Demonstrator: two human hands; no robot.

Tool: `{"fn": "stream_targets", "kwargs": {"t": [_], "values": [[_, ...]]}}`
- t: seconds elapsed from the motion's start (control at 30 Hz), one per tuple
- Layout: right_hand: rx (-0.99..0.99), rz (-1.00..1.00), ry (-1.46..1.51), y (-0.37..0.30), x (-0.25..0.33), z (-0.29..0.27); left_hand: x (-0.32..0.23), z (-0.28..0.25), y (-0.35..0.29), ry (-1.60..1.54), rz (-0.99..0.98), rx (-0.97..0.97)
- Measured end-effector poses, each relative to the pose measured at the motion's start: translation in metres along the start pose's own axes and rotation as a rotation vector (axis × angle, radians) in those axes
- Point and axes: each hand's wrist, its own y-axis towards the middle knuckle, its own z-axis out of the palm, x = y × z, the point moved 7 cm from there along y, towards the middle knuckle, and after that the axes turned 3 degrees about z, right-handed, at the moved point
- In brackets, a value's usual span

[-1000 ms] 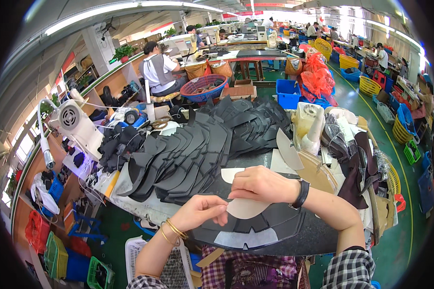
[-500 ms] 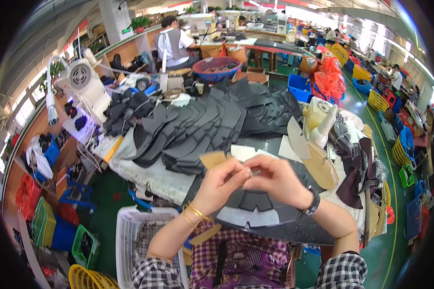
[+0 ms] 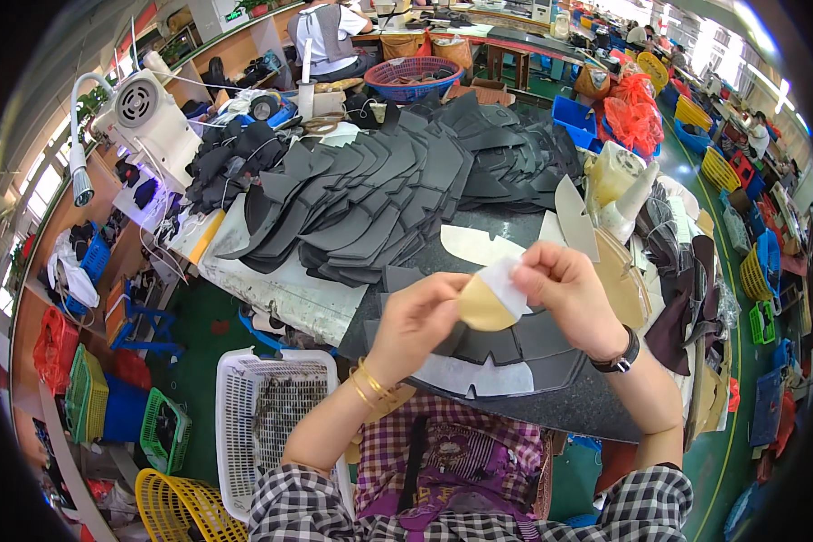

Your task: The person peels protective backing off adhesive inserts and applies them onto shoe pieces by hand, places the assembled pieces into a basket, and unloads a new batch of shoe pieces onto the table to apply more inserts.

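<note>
I see the left hand (image 3: pixel 420 318) and right hand (image 3: pixel 567 296) drawn apart since the earlier frame, forearms (image 3: pixel 650 390) reaching over the near edge of the bench (image 3: pixel 596 404). Its bare dark surface shows below the right; a black stack (image 3: pixel 370 199) bounds the far side. Both pinch the tan-and-white piece (image 3: pixel 488 309) between them.

The person has one left hand (image 3: pixel 417 327), one right hand (image 3: pixel 562 294), one watch (image 3: pixel 621 354), two bangles (image 3: pixel 371 389) and one held piece (image 3: pixel 490 305). At left are one gooseneck lamp (image 3: pixel 79 172), one white basket (image 3: pixel 228 443) and one yellow basket (image 3: pixel 173 504). The black pieces (image 3: pixel 357 199) are too many to count.
</note>
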Motion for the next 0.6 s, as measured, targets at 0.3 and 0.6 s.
{"fn": "stream_targets", "kwargs": {"t": [0.3, 0.6], "values": [[-0.02, 0.191, 0.165, -0.013, -0.009, -0.003, 0.019, -0.007, -0.035, -0.177, -0.356, -0.134], [0.385, 0.022, -0.336, -0.04, 0.008, -0.032, 0.032, -0.019, -0.132, 0.262, -0.54, 0.547]]}}
